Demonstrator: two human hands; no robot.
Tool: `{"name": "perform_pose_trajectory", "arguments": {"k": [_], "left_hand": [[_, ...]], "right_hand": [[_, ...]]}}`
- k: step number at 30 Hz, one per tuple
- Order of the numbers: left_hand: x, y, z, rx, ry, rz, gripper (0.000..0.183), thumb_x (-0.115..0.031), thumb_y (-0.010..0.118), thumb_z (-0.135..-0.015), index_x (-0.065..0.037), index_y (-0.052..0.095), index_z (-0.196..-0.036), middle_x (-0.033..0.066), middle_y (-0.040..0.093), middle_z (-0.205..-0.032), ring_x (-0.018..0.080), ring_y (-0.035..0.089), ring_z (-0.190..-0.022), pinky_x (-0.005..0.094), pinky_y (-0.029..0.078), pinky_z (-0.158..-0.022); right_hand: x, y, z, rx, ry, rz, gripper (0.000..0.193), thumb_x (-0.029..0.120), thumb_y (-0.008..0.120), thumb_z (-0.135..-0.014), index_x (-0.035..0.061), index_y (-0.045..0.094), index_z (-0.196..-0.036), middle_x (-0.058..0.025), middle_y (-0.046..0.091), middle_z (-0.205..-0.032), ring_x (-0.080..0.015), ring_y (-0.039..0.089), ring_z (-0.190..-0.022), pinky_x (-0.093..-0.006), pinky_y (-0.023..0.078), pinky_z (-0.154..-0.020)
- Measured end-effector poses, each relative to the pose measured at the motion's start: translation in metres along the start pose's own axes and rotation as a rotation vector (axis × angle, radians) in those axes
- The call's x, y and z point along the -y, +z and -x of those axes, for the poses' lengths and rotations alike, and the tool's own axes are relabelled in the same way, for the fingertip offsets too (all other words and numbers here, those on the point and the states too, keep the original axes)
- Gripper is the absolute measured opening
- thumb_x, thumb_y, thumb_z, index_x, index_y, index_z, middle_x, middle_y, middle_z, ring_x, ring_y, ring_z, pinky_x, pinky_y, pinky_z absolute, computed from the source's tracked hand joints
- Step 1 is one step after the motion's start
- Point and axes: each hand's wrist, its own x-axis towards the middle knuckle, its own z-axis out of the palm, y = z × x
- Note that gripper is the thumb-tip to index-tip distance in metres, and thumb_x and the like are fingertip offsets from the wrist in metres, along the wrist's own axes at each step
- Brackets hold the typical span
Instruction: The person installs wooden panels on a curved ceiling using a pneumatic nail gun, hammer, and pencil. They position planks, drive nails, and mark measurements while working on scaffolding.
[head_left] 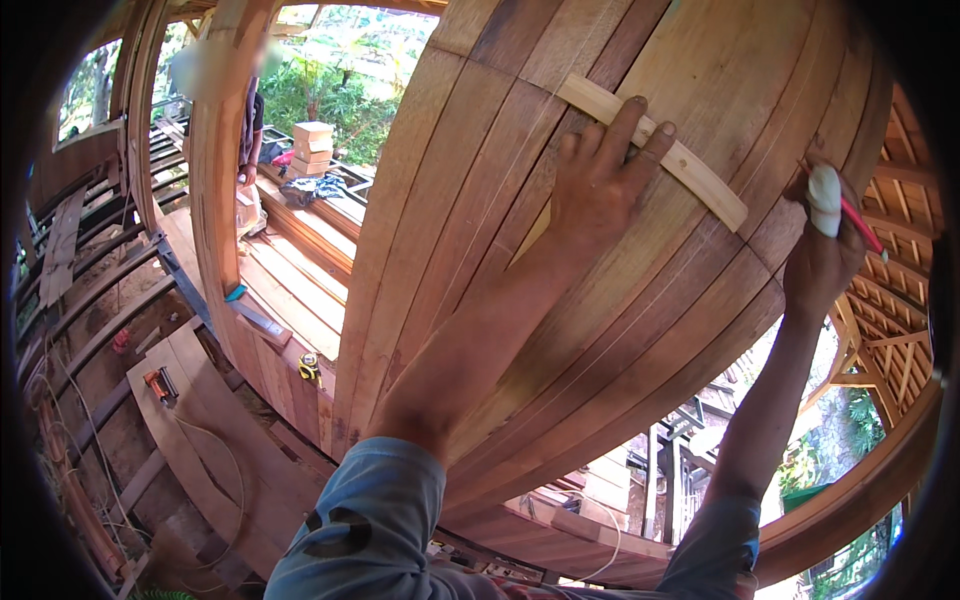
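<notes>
A curved wall of narrow wooden planks [640,290] bulges in front of me. Across its upper part lies a short pale wood strip [708,182], slanting down to the right. My left hand [600,185] rests with spread fingers on the strip, index and middle fingertips pressing over it. Over at the wall's right edge, my right hand [822,260] is closed around a red pencil [862,228]. A rounded white piece [824,198] shows at its fingers; whether it is held or wrapped on a finger I cannot make out.
Below left are a tape measure [310,368], an orange-and-black tool [160,385] and loose boards [190,420] over open floor beams. A wooden post [222,180] stands left. Behind it a person [250,140] is partly visible beside cardboard boxes [312,142]. A curved wooden rail [850,500] runs lower right.
</notes>
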Motion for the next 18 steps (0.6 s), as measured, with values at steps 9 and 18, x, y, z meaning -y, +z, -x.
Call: {"name": "perform_pose_trajectory", "arguments": {"k": [9, 18], "left_hand": [[0.003, 0.001, 0.001, -0.052, -0.016, 0.015, 0.048, -0.003, 0.067, -0.081, -0.016, 0.07, -0.126, 0.0107, 0.057, -0.139, 0.0249, 0.054, -0.087, 0.0384, 0.043, -0.074], [0.002, -0.001, 0.0, -0.029, -0.055, 0.05, 0.042, -0.005, 0.065, -0.084, -0.017, 0.071, -0.124, 0.0077, 0.057, -0.137, 0.0243, 0.053, -0.092, 0.0419, 0.04, -0.078]], "right_hand": [[-0.013, 0.086, -0.049, 0.253, 0.164, -0.177, 0.028, 0.012, 0.071, -0.095, -0.002, 0.067, -0.119, -0.0102, 0.071, -0.103, -0.018, 0.069, -0.091, -0.0309, 0.056, -0.085], [-0.028, 0.126, -0.072, 0.48, 0.385, -0.105, 0.032, 0.024, 0.07, -0.097, -0.0002, 0.068, -0.118, -0.0068, 0.071, -0.097, -0.0124, 0.066, -0.083, -0.0279, 0.054, -0.074]]}}
